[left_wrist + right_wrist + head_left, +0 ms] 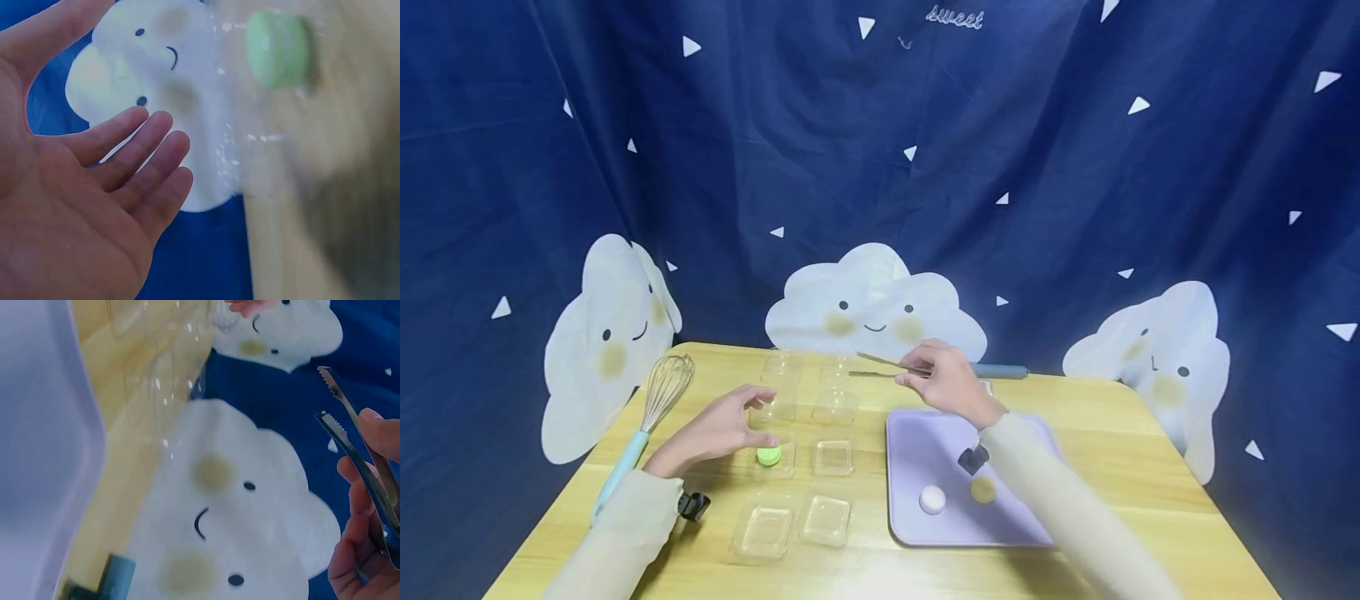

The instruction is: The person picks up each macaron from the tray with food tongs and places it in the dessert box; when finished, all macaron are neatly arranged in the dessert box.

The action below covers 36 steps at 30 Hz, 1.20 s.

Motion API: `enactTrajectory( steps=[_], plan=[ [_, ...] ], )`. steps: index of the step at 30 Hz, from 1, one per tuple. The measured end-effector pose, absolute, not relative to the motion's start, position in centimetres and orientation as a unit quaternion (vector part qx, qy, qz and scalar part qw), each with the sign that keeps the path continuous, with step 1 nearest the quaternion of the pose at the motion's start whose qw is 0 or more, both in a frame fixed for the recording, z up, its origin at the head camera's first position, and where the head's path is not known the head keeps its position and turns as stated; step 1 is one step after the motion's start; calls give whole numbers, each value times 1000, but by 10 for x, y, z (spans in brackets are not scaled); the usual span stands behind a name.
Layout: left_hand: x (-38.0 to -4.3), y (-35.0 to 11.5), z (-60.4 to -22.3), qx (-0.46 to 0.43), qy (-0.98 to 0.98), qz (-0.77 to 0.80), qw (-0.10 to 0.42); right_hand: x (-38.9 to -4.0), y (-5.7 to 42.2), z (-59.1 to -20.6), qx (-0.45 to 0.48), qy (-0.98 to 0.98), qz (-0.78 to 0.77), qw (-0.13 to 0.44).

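Note:
My right hand (pixel 951 379) grips metal tongs (pixel 337 428) above the back of the table, their toothed ends apart with nothing between them. Below and left of them, a green macaron (pixel 768 456) sits in a clear plastic box (pixel 786 468). Beside that macaron is my left hand (pixel 722 427), fingers spread and holding nothing; in the left wrist view its palm shows bare. On the lavender tray (pixel 917 442) lie a pale pinkish-white macaron (pixel 932 500) and a yellow macaron (pixel 983 490), partly near my right sleeve.
More clear boxes stand in two columns, such as a front one (pixel 765 532) and its neighbour (pixel 826 521). A whisk (pixel 662 396) with a light blue handle lies at left. Behind the tray is a dark blue handle (pixel 1003 372). A blue curtain (pixel 880 192) hangs behind the table.

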<state>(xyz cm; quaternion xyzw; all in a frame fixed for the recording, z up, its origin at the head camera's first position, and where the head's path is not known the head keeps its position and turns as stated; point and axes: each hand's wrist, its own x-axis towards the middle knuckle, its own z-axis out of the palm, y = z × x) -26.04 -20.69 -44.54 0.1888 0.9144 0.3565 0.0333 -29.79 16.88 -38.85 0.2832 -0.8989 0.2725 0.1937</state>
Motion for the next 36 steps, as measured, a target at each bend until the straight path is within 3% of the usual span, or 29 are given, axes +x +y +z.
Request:
enactTrajectory(
  steps=[13, 22, 36],
  plan=[
    [-274, -176, -430, 237, 910, 340, 16, -297, 236, -382, 205, -907, 279, 241],
    [-276, -159, -429, 240, 911, 333, 49, -286, 283, -391, 151, -911, 278, 264],
    [-275, -140, -444, 215, 915, 319, 124, -255, 348, -420, 46, -932, 281, 224]
  ],
)
